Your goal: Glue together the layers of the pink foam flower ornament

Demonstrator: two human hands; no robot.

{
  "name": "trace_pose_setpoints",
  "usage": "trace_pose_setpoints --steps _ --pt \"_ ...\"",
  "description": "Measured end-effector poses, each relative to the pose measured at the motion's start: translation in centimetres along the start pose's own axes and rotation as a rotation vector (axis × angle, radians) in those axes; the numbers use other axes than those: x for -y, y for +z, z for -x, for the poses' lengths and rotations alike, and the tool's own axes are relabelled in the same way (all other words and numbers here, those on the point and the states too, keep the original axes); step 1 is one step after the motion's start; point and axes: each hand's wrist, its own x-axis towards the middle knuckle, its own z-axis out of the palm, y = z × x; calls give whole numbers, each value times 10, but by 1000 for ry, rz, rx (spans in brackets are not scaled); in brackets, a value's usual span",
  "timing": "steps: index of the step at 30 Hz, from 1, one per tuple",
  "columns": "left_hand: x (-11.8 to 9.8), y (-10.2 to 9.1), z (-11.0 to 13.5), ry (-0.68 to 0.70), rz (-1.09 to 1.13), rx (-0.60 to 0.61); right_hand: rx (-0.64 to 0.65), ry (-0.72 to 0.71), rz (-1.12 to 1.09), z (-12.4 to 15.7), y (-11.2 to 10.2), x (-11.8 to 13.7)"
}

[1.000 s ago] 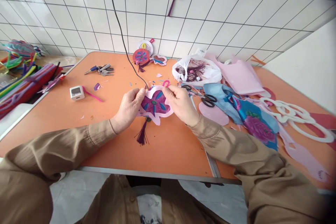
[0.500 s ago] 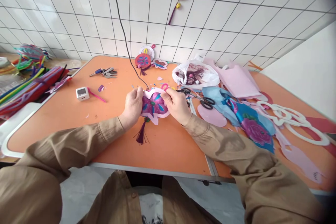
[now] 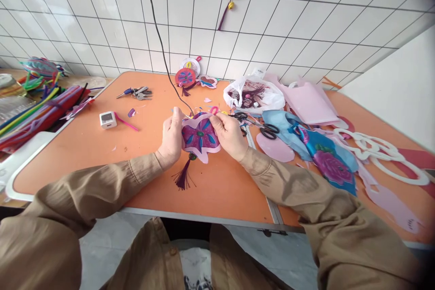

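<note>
Both my hands hold a pink-rimmed fan-shaped ornament (image 3: pixel 200 138) with a purple flower print, just above the orange table (image 3: pixel 217 190). My left hand (image 3: pixel 171 138) pinches its upper left edge. My right hand (image 3: pixel 229 135) pinches its upper right edge, fingers closed. A dark purple tassel (image 3: pixel 183 176) hangs from the ornament's bottom and lies on the table. A pink loop (image 3: pixel 214 110) lies just behind the ornament.
Black scissors (image 3: pixel 263 129) lie right of my right hand. Blue flower-print fabric (image 3: pixel 322 154), pink foam sheets (image 3: pixel 309 99), white foam rings (image 3: pixel 384 154) and a plastic bag (image 3: pixel 254 93) fill the right side. Keys (image 3: pixel 136 94), a small white box (image 3: pixel 108 119) and pipe cleaners (image 3: pixel 30 108) sit left. A black cable (image 3: pixel 159 41) hangs down the tiled wall.
My hands have drawn closer together on the ornament and turned it slightly. The view has tilted up a little.
</note>
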Motion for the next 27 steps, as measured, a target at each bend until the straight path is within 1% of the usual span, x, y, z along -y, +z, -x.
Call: trace_pose_setpoints --steps 2,3,5,7,9,10,12,14,16,20,23,25,27 --pt "-2 -5 -3 15 -55 30 1 5 4 0 -1 0" --pt "-3 -7 -5 57 -108 39 7 6 4 0 -1 0" --pt "-7 -12 -7 156 -280 86 35 10 1 1 -1 1" --pt "-11 -14 -5 277 -512 175 64 13 7 2 -1 3" --pt "-13 -14 -1 432 -715 234 76 6 26 4 0 6" --pt "-13 -14 1 492 -786 251 78 -1 35 5 0 8" --pt "-12 -12 4 541 -849 252 88 -15 39 6 0 11" --pt "-11 -11 4 513 -817 236 105 -24 24 7 0 13" --pt "-11 -11 3 478 -736 236 119 -36 -2 8 0 14" --pt "-14 -12 1 435 -571 299 180 -23 -158 8 0 13" --pt "-15 -13 2 323 -428 313 205 12 -266 8 0 11" --pt "-15 -13 2 259 -366 291 205 11 -276 8 0 11" --pt "-14 -13 3 252 -368 291 206 -2 -260 8 0 11"
